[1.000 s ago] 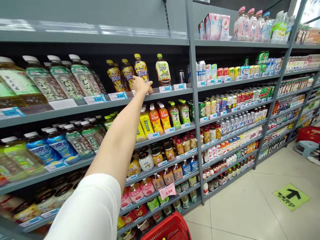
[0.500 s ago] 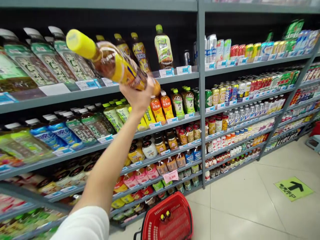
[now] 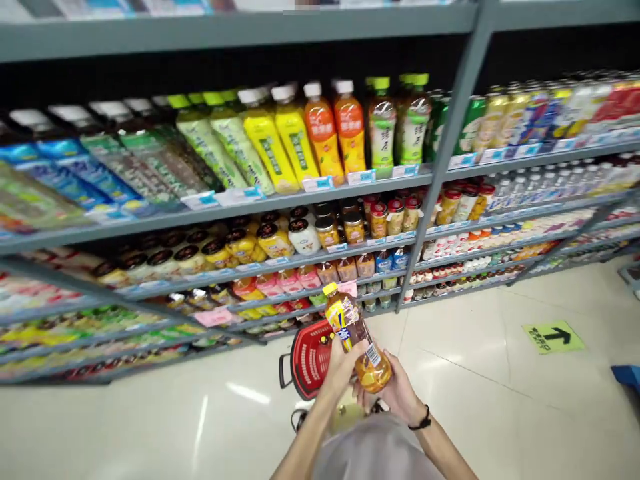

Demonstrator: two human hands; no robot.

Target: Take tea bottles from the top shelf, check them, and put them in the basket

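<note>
A large bottle of amber tea drink (image 3: pixel 373 360) with a yellow cap and a yellow label is tilted in front of my body, its cap pointing away toward the shelves. My left hand (image 3: pixel 342 365) grips its left side around the middle. Around the base, my right hand (image 3: pixel 397 390), below a black wristband, supports it from the right with fingers curled underneath. A barcode shows on the upper side. Just beyond my left hand, the red shopping basket (image 3: pixel 303 360) stands on the floor, partly hidden by hand and bottle. Small yellow-topped items (image 3: pixel 324 340) lie inside it.
Grey shelves (image 3: pixel 280 207) run across the front, holding drink bottles, jars and cans. Orange juice bottles (image 3: pixel 321 133) stand on an upper shelf. A yellow-green arrow sign (image 3: pixel 554 337) is on the tiled floor (image 3: pixel 475 387) to the right. A blue object (image 3: pixel 627 375) shows at the right edge.
The bottle has come down from shelf height to in front of my body. My right hand has come into view and holds it too. The view has tilted downward.
</note>
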